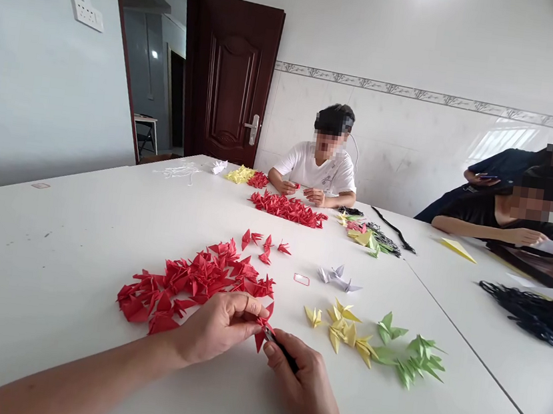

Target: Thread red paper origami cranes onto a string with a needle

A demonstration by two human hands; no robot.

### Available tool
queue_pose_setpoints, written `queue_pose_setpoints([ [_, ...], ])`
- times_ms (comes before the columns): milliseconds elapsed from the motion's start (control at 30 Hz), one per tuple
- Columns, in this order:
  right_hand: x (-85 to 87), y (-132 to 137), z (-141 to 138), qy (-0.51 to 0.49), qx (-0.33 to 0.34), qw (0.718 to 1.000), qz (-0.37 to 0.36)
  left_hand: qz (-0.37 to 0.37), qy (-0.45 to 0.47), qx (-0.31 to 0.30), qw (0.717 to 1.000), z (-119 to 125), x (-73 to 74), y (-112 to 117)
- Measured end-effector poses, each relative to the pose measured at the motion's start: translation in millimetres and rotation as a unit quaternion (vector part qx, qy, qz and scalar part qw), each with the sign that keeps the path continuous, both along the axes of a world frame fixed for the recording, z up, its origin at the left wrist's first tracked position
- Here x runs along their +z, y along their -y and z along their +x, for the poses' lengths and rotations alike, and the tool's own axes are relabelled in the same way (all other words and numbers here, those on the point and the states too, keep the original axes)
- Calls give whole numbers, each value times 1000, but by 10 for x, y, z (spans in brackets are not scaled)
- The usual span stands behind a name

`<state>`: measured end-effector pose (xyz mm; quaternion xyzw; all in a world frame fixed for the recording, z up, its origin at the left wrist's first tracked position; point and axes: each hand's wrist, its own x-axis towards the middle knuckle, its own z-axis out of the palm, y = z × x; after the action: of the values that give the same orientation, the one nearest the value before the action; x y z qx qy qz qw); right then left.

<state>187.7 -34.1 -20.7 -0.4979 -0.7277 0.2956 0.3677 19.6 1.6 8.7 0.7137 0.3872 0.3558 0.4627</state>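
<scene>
Crane [259, 341], red paper, pinched in my left hand [220, 326] over the white table [74, 249]! My right hand [304, 377] grips a black-handled tool [287, 355], tip at the crane. Red cranes [200, 275] heap just beyond; yellow cranes [336, 329] and green cranes [415, 365] lie rightward; a co-worker [318, 170] sits across.

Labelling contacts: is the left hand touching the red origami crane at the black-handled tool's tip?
Touching. The head view shows the left hand pinching the red origami crane, its points jutting out.
</scene>
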Motion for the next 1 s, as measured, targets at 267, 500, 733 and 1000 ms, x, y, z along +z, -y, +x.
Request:
queue_pose_setpoints([
  [267, 18, 13, -13, -8, -2, 1000, -20, 21, 9, 3, 1000, -9, -60, -1],
  [500, -22, -5, 1, -21, 0, 999, -42, 21, -17, 2, 1000, -32, -90, -22],
  [733, -28, 0, 11, -29, -8, 998, -50, 31, -9, 14, 999, -43, -69, -27],
  [1000, -40, -3, 12, -29, -6, 998, -49, 34, -17, 84, 996, -118, 26, -85],
])
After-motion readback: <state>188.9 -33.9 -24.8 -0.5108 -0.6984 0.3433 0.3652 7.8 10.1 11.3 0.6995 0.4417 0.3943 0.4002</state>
